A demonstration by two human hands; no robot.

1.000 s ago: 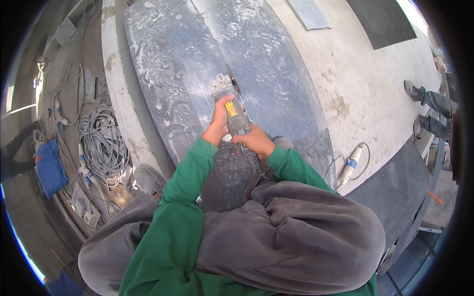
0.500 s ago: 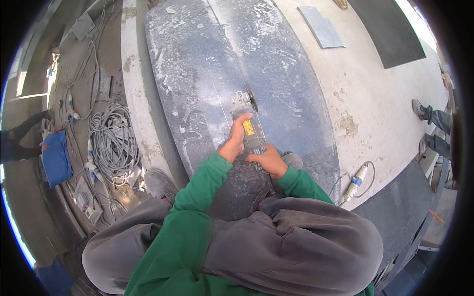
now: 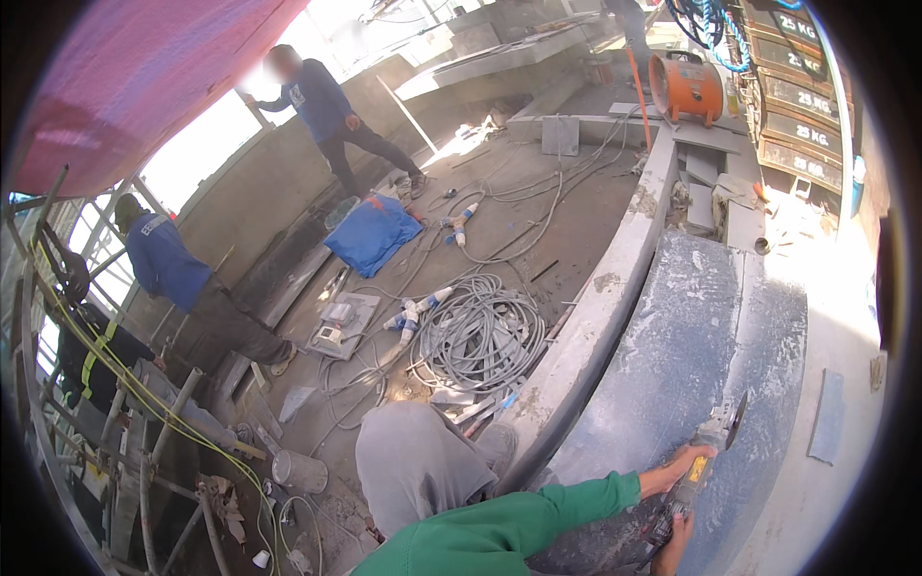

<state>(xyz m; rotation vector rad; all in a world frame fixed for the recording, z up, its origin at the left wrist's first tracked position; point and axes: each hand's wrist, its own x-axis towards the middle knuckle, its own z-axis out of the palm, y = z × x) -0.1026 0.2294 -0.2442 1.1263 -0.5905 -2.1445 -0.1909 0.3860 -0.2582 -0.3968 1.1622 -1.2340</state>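
Note:
An angle grinder (image 3: 693, 477), grey with a yellow label, lies over the dark stone slab (image 3: 663, 346) at the lower right. Its thin cutting disc (image 3: 737, 420) stands on edge at the far end, close to the slab; whether it touches I cannot tell. My left hand (image 3: 679, 467) is wrapped round the front of the grinder's body. Round the rear part closes my right hand (image 3: 676, 545), partly cut off by the lower edge. Pale dust and scuffs mark the slab, and a light line runs along it.
A concrete curb (image 3: 586, 336) borders the slab. Beyond it lie coiled grey cable (image 3: 483, 336), cable connectors (image 3: 418, 312) and a blue cloth (image 3: 373, 235). Two people in blue tops (image 3: 322, 101) are at the left. An orange blower (image 3: 687, 88) stands far right; a loose stone piece (image 3: 826, 418) lies beside the slab.
The view has swung left and up, bringing in the workers, blower and cables. The grinder and both hands now appear at the lower right, with the grip kept.

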